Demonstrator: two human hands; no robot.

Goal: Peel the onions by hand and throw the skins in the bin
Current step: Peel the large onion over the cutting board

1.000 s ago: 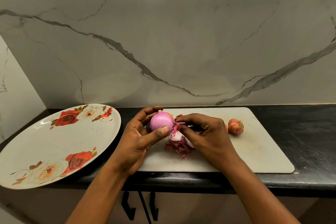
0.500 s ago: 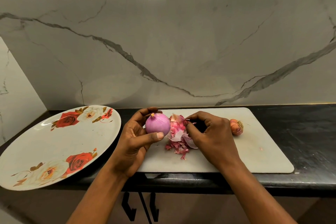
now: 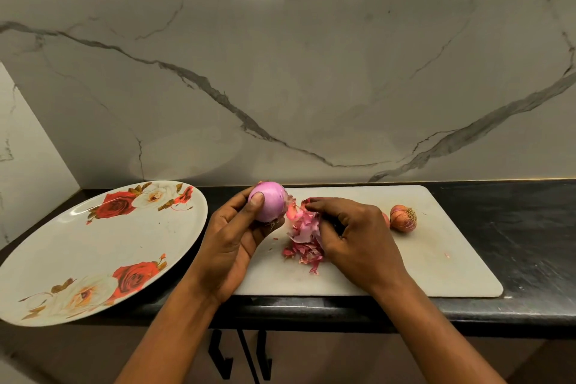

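Left hand (image 3: 237,243) holds the peeled onion (image 3: 271,201) up over the left end of the cutting board (image 3: 436,259), with the thumb across its front and the fingers (image 3: 276,224) curled underneath. Right hand (image 3: 352,234) is just beside it, fingertips pinched on the skins (image 3: 304,243), which trail from the onion's base down to a loose heap on the board (pink, papery). A second onion (image 3: 403,217), unpeeled, lies on the board to the right, apart from the hand. A flowered plate (image 3: 93,252) sits left of the board on the dark worktop (image 3: 514,227). Veined marble wall (image 3: 311,72) behind.
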